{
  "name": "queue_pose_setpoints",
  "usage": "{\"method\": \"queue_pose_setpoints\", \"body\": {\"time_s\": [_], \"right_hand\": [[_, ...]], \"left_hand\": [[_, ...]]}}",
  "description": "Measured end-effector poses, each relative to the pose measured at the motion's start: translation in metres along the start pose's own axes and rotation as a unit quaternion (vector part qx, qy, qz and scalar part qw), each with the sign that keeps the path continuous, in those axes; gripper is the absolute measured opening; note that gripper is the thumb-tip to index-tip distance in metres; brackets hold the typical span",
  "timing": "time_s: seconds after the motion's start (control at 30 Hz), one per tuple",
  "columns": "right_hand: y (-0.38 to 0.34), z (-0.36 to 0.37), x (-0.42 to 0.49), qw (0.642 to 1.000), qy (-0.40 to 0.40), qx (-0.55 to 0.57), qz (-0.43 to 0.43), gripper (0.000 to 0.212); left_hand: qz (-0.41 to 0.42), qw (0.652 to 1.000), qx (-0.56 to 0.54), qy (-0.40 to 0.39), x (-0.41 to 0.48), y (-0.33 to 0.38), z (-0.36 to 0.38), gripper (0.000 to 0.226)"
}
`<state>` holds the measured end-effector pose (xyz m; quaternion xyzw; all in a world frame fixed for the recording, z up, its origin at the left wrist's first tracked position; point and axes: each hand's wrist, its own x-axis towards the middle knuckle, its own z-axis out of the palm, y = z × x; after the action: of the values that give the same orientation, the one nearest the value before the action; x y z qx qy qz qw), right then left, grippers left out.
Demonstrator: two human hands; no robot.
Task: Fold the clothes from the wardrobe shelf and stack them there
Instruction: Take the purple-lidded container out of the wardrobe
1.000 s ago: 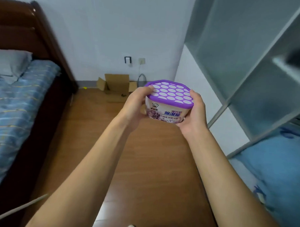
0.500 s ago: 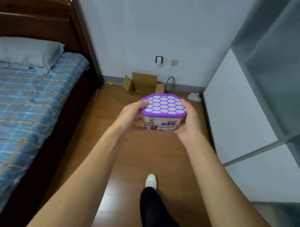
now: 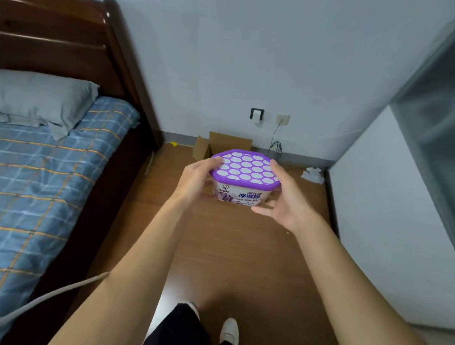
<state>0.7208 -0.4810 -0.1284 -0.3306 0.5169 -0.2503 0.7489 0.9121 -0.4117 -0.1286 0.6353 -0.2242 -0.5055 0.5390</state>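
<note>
A white tub with a purple lid dotted with white circles (image 3: 246, 170) hangs in front of me above the wooden floor. My left hand (image 3: 195, 181) grips its left side, thumb on the lid's edge. My right hand (image 3: 284, 200) holds its right side, fingers curled under the base and onto the lid rim. The grey wardrobe (image 3: 437, 107) shows only as an edge at the far right. No clothes are in view.
A bed with a blue checked sheet (image 3: 40, 181), a grey pillow (image 3: 40, 98) and a dark wooden headboard fills the left. An open cardboard box (image 3: 222, 143), wall sockets with cables and crumpled paper (image 3: 312, 174) lie by the far wall. My leg and white shoe (image 3: 230, 330) are below.
The view has swung left, away from the wardrobe shelves and toward the bed. Both hands still hold the tub, carried along. My feet have stepped forward.
</note>
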Motion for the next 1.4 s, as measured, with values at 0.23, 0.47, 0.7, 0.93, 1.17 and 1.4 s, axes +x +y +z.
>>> {"method": "queue_pose_setpoints", "body": {"time_s": [0.23, 0.47, 0.7, 0.93, 1.17, 1.4], "right_hand": [[-0.052, 0.049, 0.133, 0.999, 0.026, -0.011, -0.038, 0.049], [-0.094, 0.085, 0.256, 0.996, 0.073, 0.009, -0.039, 0.054], [-0.137, 0.086, 0.377, 0.998, 0.058, -0.024, -0.011, 0.061], [-0.158, 0.058, 0.546, 0.998, 0.019, -0.060, 0.023, 0.011], [-0.116, 0.034, 0.708, 0.995, 0.019, -0.085, 0.050, 0.019], [-0.003, 0.021, 0.862, 0.990, 0.030, -0.121, 0.068, 0.006]], "left_hand": [[0.038, 0.999, 0.002, 0.017, 0.146, 0.025, -0.024, 0.019], [-0.072, 0.995, 0.057, -0.029, 0.285, 0.059, -0.041, 0.067], [-0.127, 0.991, 0.024, -0.033, 0.411, 0.059, -0.037, 0.064], [-0.131, 0.991, 0.014, 0.031, 0.566, 0.009, 0.000, 0.024], [-0.130, 0.989, 0.022, 0.070, 0.701, -0.065, 0.008, 0.019], [-0.158, 0.981, 0.046, 0.098, 0.828, -0.205, -0.020, 0.013]]}}
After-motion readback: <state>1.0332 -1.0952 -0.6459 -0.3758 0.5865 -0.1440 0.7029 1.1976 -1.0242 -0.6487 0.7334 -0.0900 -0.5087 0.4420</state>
